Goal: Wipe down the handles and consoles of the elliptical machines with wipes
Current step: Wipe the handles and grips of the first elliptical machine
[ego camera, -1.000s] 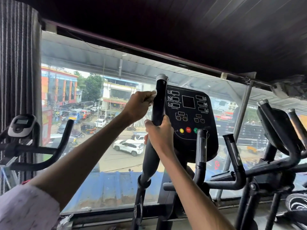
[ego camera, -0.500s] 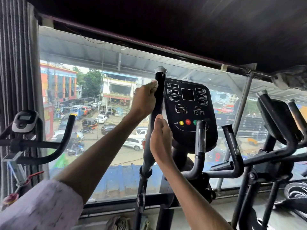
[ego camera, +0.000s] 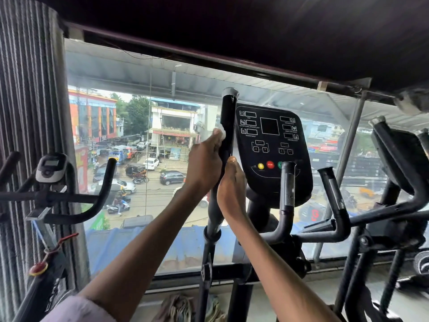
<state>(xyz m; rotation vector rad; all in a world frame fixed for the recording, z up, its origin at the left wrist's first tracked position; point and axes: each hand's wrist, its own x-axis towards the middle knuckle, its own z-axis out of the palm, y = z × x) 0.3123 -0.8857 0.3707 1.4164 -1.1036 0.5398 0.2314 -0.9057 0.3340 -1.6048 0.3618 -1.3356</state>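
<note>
The elliptical's black left handle rises upright in front of me, capped in silver. My left hand wraps round its middle and holds a white wipe against the bar. Just below, my right hand grips the same handle. To the right of the handle sits the black console with yellow, red and green buttons. Two short inner grips stand under the console.
A second elliptical stands at the right. An exercise bike with a small display and curved handlebar is at the left, beside a striped curtain. A large window faces a street. Some cloth lies on the floor.
My left hand has slid down the handle with the wipe, from near the top to just above my right hand. The right hand keeps its hold on the bar.
</note>
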